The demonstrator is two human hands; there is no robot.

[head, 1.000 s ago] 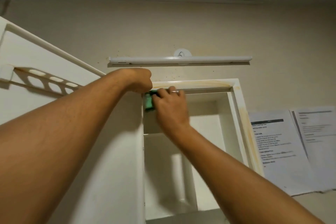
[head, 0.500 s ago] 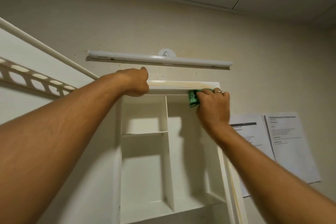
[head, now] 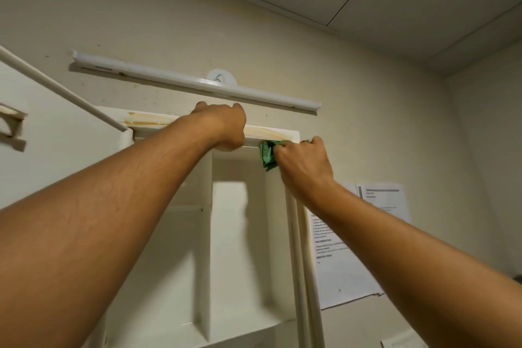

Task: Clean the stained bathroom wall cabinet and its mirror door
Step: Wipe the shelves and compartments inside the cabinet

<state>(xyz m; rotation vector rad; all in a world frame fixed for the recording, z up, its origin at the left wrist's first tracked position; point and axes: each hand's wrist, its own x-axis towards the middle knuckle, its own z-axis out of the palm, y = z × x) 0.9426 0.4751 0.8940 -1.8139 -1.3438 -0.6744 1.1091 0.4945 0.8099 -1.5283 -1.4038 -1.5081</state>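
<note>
The white wall cabinet (head: 240, 234) hangs open in front of me, its top frame streaked with orange-brown stain (head: 147, 119). Its door (head: 56, 155) is swung out to the left. My left hand (head: 223, 127) grips the cabinet's top edge near the middle, fingers curled over it. My right hand (head: 302, 164) holds a crumpled green cloth (head: 267, 156) and presses it against the upper right inside corner of the cabinet, just under the stained top frame. A ring shows on one finger of that hand.
A long white light bar (head: 197, 83) is fixed to the wall just above the cabinet. Printed paper sheets (head: 358, 248) are taped to the wall right of the cabinet. A vertical divider and a shelf split the cabinet's inside.
My right hand moved the green cloth from the top left corner of the cabinet opening along to the top right corner. My left hand slid right along the top edge. The view shifted.
</note>
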